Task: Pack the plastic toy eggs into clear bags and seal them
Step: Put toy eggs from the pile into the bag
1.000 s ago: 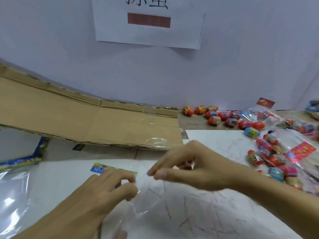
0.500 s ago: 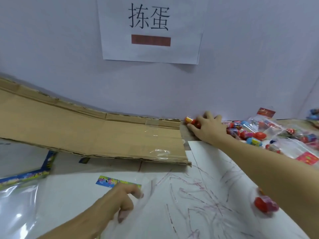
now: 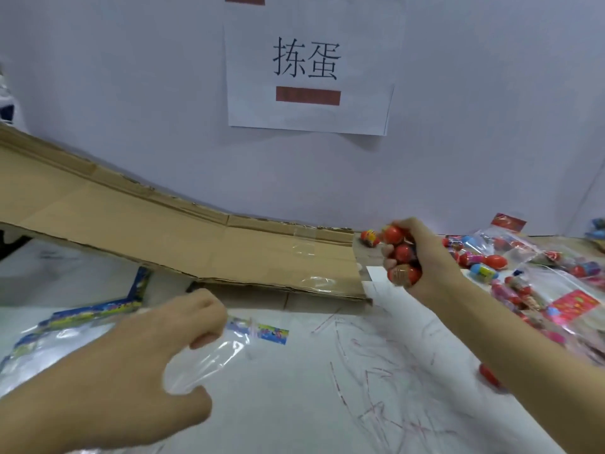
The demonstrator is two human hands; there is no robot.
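Loading step: bag held ready at left, handful of eggs lifted at right.

At left, left hand (image 3: 157, 348) pinching the mouth of a clear, crinkled plastic bag (image 3: 209, 355) with a colourful printed header strip, flat on the white scribbled table sheet (image 3: 327, 388). Behind, a long flattened brown cardboard sheet (image 3: 163, 231) against the wall. At right, right hand (image 3: 422, 257) curled tight round three red plastic toy eggs (image 3: 403, 253), raised above the table, well apart from the bag. Farther right, a pile of loose red and blue eggs (image 3: 481, 260) among filled clear bags (image 3: 537, 276). Next, probably: mouth spread wider, handful carried leftward and dropped in, then the seal pressed.
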